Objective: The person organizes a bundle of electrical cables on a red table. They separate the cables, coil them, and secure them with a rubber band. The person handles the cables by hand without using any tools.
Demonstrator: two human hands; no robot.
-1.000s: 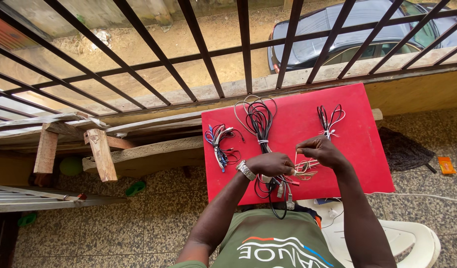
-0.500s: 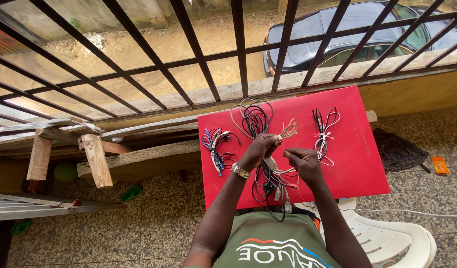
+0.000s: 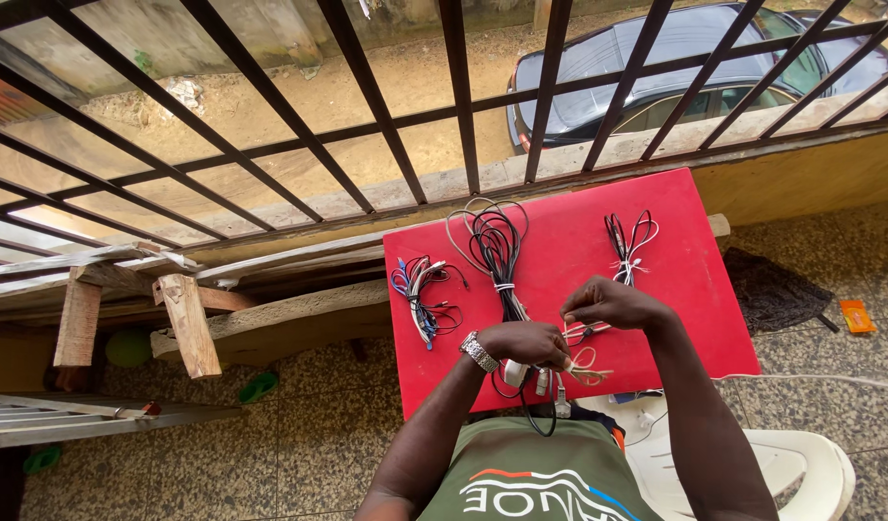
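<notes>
A red board [image 3: 685,280] lies before me with three tied cable bundles: a blue and white one [image 3: 420,289] at the left, a big black and grey one [image 3: 497,246] in the middle, a black and white one [image 3: 629,241] at the right. My left hand [image 3: 526,343], with a wristwatch, pinches a small beige cable coil [image 3: 589,365] near the board's front edge. My right hand [image 3: 610,301] holds the other end of that coil just above it.
Dark metal railing bars [image 3: 463,106] run beyond the board, with a parked dark car [image 3: 656,68] below. Wooden planks [image 3: 188,318] lie at the left. A white plastic chair [image 3: 801,463] is under me, a dark cloth [image 3: 777,289] and an orange packet [image 3: 857,315] at the right.
Half a second ago my left hand held the beige coil up over the board's middle. Both hands have since come back toward me, the coil low near the front edge.
</notes>
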